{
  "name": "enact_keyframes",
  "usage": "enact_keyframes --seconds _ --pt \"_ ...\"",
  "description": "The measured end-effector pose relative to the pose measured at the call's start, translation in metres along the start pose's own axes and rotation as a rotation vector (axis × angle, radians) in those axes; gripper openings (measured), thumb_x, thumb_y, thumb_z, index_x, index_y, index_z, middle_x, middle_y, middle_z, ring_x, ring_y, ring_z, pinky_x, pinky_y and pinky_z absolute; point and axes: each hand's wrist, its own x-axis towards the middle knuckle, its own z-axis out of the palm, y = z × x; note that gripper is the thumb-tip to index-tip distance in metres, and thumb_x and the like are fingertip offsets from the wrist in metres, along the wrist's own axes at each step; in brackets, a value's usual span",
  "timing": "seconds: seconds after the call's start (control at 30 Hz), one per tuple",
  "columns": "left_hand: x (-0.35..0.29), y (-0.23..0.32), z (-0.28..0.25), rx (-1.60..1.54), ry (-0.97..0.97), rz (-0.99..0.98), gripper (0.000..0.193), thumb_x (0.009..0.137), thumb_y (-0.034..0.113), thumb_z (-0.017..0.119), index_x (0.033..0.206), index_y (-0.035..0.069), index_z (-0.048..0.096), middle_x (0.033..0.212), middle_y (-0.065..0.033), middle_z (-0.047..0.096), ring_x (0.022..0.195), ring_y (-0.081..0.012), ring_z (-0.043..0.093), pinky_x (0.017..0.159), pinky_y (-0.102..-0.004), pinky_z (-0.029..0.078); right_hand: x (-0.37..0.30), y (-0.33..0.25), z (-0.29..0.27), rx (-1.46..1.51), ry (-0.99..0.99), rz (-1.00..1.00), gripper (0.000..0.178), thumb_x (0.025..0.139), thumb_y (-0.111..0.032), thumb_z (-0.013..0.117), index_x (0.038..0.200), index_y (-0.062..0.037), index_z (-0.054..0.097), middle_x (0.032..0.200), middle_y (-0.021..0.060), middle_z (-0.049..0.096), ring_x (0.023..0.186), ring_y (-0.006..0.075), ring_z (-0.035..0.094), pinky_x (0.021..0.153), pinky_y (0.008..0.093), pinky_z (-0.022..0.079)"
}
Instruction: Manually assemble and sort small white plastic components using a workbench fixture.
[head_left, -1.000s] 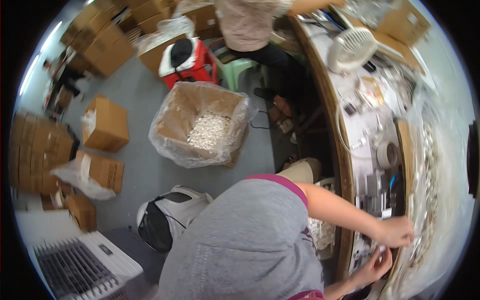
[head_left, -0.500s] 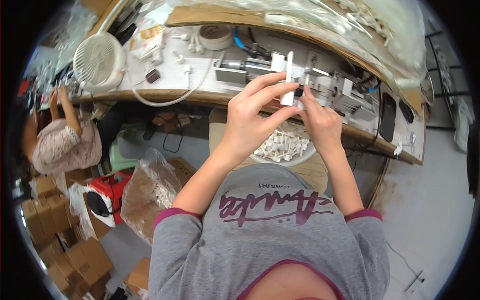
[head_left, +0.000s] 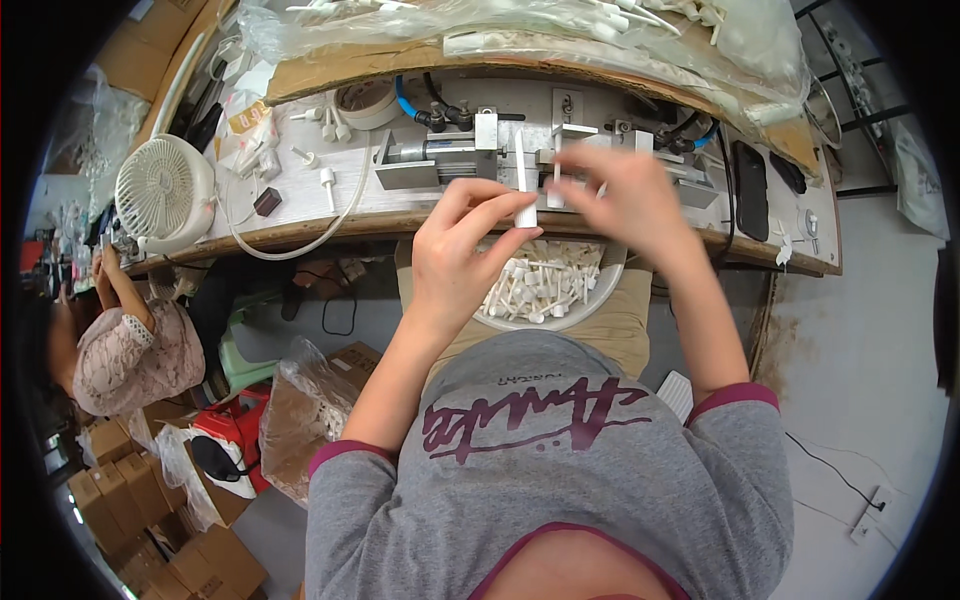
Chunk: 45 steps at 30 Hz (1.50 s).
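Head view, and what hits you first is the long, wood-edged tabletop [head_left: 390, 220] running across in front of the person, with loads of stuff on it. Next biggest is the person's grey tee [head_left: 560, 480] with maroon trim. Over to the left there's a co-worker in a pale lacy top [head_left: 140, 355], well apart from all this. Clear plastic sheeting [head_left: 765, 70] is heaped along the back, on top of some cardboard [head_left: 380, 68].

Going smaller: a white fan [head_left: 165, 190] on the left part of the tabletop, then a bowl [head_left: 555, 326] at the person's lap, just by the front edge, full of white pieces [head_left: 535, 292]. Metal fixture [head_left: 435, 160] behind the hands, black phone [head_left: 750, 190] off to the right, tape roll [head_left: 365, 106] near the back.

Now the hands. Left hand [head_left: 460, 245] has a narrow grip, fingers and thumb pinching a slim white stick [head_left: 521, 180], which is pretty much upright just in front of the fixture. Right hand [head_left: 630, 200] is a blur beside a white T-shaped piece [head_left: 557, 178]; fingers look spread, but honestly can't tell if it's holding it.
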Motion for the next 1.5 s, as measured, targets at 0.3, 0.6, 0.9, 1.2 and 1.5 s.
enact_keyframes --seconds 0.3,0.6,0.9,1.2,1.5 --pt "0.006 -0.022 0.044 0.396 -0.081 0.269 0.027 0.075 0.012 0.076 0.1 0.005 0.071 0.12 -0.0057 0.068 0.082 -0.02 0.067 0.068 -0.0311 0.054 0.117 0.063 -0.067 -0.347 0.178 0.216 0.047 0.084 -0.039 0.066 0.108 0.0014 0.06 0.105 0.0231 0.064 0.101 0.0381 0.061 0.09 0.0439 0.048" --pt "0.018 -0.036 0.061 0.63 -0.24 0.291 0.025 0.073 0.017 0.077 0.095 0.008 0.073 0.117 -0.005 0.069 0.062 -0.0196 0.066 0.061 -0.0299 0.051 0.105 0.057 -0.039 -0.473 0.159 0.026 0.025 0.088 -0.021 0.057 0.1 0.0008 0.057 0.092 0.0204 0.062 0.09 0.0375 0.062 0.082 0.0425 0.05" --pt "0.022 -0.014 0.051 0.261 -0.101 0.114 0.042 0.073 0.019 0.081 0.11 0.007 0.066 0.097 -0.0041 0.071 0.073 -0.0208 0.07 0.065 -0.0296 0.055 0.03 0.008 -0.025 0.476 0.319 0.339 0.036 0.098 -0.038 0.054 0.088 -0.0029 0.057 0.07 0.007 0.061 0.064 0.0161 0.055 0.062 0.0301 0.044" --pt "0.026 0.004 0.039 -0.151 -0.008 0.02 0.028 0.076 0.004 0.079 0.103 0.006 0.072 0.088 -0.0048 0.065 0.077 -0.014 0.067 0.066 -0.0262 0.058 -0.024 -0.003 0.013 0.9 0.13 0.487 0.037 0.106 -0.035 0.038 0.09 -0.0055 0.053 0.065 -0.0018 0.042 0.062 0.0078 0.037 0.057 0.0245 0.031" --pt "0.005 -0.031 0.058 0.557 -0.184 0.31 0.027 0.073 0.014 0.076 0.099 0.006 0.073 0.118 -0.0059 0.068 0.072 -0.0213 0.067 0.071 -0.0313 0.053 -0.032 -0.007 -0.003 0.914 0.384 0.445 0.025 0.1 -0.018 0.057 0.11 0.0019 0.068 0.092 0.0005 0.059 0.072 0.0045 0.053 0.064 0.0203 0.041"
